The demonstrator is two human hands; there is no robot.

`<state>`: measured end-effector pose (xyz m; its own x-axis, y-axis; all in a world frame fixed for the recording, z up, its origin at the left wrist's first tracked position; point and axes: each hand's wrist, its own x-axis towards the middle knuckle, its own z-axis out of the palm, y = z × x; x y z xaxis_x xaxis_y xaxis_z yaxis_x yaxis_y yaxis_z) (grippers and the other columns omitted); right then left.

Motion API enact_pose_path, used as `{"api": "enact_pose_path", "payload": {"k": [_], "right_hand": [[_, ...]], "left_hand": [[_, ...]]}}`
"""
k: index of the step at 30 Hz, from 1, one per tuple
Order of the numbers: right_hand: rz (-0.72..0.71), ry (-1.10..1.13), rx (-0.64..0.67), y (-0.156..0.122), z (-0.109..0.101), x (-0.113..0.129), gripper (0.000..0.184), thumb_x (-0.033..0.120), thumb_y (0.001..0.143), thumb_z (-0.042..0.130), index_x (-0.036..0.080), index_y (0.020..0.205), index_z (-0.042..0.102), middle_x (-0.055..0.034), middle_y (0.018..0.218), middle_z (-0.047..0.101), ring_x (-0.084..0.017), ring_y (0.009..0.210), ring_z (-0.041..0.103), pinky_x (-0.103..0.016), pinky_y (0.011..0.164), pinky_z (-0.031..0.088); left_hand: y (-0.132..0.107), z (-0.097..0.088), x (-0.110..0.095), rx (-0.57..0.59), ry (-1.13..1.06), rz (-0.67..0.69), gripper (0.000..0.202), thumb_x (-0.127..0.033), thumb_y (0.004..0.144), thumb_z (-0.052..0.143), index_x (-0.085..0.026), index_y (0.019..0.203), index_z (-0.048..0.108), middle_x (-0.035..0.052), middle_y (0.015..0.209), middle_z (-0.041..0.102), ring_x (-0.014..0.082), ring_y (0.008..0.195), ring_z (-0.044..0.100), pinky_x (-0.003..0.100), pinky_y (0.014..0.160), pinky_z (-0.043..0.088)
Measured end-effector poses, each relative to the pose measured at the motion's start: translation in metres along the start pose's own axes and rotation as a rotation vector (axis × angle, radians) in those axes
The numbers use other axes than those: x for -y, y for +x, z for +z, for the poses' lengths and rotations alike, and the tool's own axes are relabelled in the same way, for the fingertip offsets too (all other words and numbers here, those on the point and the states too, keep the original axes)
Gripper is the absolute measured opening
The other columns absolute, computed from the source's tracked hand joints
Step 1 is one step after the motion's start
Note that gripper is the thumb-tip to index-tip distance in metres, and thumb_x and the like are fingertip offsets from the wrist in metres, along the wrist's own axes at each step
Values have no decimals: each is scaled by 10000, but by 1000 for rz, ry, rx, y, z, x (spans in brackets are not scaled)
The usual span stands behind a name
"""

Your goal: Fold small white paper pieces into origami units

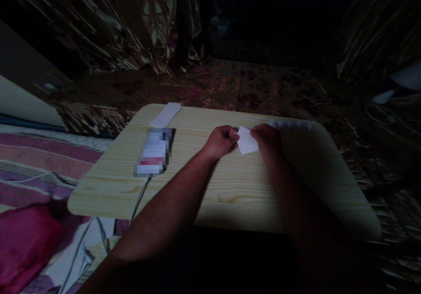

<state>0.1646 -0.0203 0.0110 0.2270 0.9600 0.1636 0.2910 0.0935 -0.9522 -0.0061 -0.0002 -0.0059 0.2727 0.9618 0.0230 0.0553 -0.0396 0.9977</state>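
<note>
Head view: our left hand [223, 141] has its grip pinching the near-left edge of a small white paper [248, 141], and our right hand [268, 142] pinches the opposite side, over the desk [243, 197]. Behind the right hand, we see small pale pieces [291, 125] lined up by the far edge; we judge those done. The paper between our hands looks mostly flat, so seems unfinished. Beyond the phone [153, 151], a white strip [166, 115] lies apart, apparently unused.
</note>
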Motion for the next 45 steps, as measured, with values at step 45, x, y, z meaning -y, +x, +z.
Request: {"api": "enact_pose_path", "payload": {"k": [45], "right_hand": [[-86, -93, 182, -2, 3, -6, 134, 305, 735, 615, 172, 726, 629, 10, 566, 642, -137, 534, 592, -235, 525, 419]], "left_hand": [[-2, 10, -3, -145, 11, 72, 256, -379, 709, 696, -140, 746, 611, 15, 637, 631, 100, 519, 527, 215, 483, 387]]}}
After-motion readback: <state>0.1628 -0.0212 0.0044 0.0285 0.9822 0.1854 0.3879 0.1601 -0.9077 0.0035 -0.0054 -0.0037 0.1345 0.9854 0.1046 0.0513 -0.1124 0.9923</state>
